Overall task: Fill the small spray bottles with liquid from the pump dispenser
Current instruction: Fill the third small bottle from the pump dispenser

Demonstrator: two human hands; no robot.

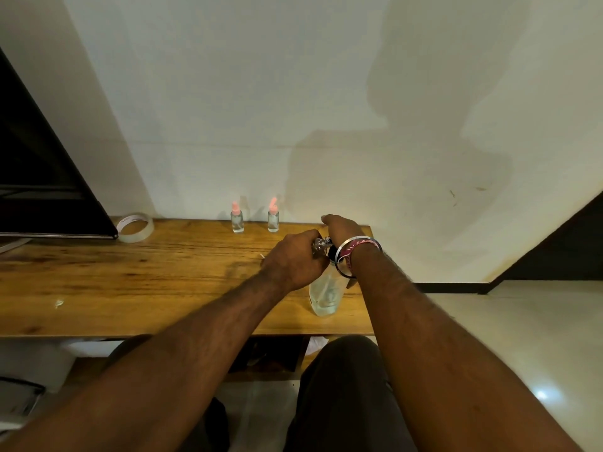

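The clear pump dispenser [323, 296] stands near the table's right end, with liquid in its lower part. My left hand [293, 264] is curled round a small clear spray bottle [320, 246] and holds it against the dispenser's top. My right hand [344, 227], with bangles on the wrist, lies over the dispenser's pump head and hides it. Its fingers point down and away, so I cannot make out their pose. Two small clear spray bottles with pink tops, the left spray bottle [237, 221] and the right spray bottle [273, 220], stand upright against the wall behind.
The wooden table [130, 288] ends just right of the dispenser. A roll of clear tape [135, 227] lies at the back left, next to a dark screen [39, 177]. My knees are under the table's front edge.
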